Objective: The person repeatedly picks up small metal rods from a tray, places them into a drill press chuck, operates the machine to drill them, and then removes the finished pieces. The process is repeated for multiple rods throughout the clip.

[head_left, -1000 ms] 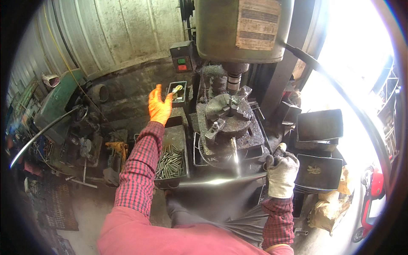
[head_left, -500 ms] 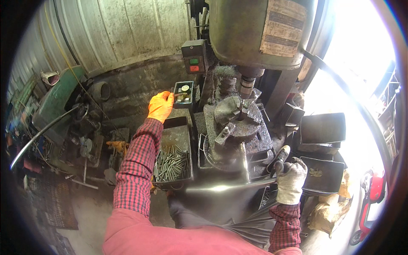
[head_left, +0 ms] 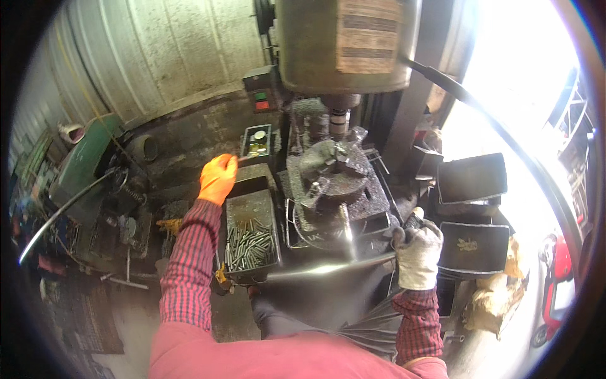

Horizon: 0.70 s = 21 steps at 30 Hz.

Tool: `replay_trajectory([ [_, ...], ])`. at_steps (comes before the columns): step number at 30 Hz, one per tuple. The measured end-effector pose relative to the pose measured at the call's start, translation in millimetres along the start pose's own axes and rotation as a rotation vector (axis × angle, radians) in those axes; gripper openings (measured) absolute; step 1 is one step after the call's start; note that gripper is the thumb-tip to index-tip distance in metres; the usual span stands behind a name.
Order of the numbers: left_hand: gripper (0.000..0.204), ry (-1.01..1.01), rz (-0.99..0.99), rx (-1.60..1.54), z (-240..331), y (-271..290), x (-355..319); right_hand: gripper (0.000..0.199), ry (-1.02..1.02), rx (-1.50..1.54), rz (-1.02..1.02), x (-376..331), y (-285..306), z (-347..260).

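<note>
My left hand (head_left: 218, 179), in an orange glove, is closed on a thin stick (head_left: 247, 156) that reaches toward a small dark tray (head_left: 257, 140) with a round white piece and yellowish bits. Just below that hand stands a metal bin (head_left: 250, 203) with several short metal rods (head_left: 249, 245). My right hand (head_left: 419, 252), in a whitish work glove, is curled round a dark object with a pale tip (head_left: 415, 216); its kind is unclear. Between the hands, a round jawed chuck (head_left: 333, 180) sits on the drill press table, under the drill spindle (head_left: 339, 120).
The drill press head (head_left: 344, 44) hangs above the chuck, with a long dark lever (head_left: 470, 101) to its right. A switch box (head_left: 259, 85) with green and red buttons is behind. Dark bins (head_left: 472, 178) stand at the right; a green machine (head_left: 85, 161) is far left.
My left hand has drawn back from the small tray toward me, with the thin stick still in it. My right hand has moved slightly left. The whole view has shifted.
</note>
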<state>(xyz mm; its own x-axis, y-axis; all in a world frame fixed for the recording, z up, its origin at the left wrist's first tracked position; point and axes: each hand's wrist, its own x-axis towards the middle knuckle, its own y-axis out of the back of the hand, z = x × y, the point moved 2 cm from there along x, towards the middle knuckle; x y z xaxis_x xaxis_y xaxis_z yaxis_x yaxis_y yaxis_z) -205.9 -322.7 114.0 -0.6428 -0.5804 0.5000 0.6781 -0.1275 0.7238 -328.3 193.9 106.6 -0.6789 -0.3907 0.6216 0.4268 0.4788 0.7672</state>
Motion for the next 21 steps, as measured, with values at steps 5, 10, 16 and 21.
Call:
replay_trajectory([
  [5, 0.02, 0.135, -0.022, -0.868, 47.2, -19.5, -55.2, 0.028, 0.025, -0.061, 0.044, 1.6, 1.5, 0.0],
  [10, 0.022, 0.019, -0.086, -1.062, 122.7, -56.4, -54.7, 0.028, 0.034, -0.026, 0.073, 0.1, -6.5, 6.6],
  [16, 0.02, 0.02, -0.11, -1.045, 131.7, -78.5, -27.3, 0.027, 0.045, -0.025, 0.064, -0.7, -5.3, 6.2],
  [21, 0.024, 0.023, 0.035, -1.016, 81.9, -91.8, -19.1, 0.024, 0.018, 0.037, 0.062, 0.8, 2.9, 2.0],
])
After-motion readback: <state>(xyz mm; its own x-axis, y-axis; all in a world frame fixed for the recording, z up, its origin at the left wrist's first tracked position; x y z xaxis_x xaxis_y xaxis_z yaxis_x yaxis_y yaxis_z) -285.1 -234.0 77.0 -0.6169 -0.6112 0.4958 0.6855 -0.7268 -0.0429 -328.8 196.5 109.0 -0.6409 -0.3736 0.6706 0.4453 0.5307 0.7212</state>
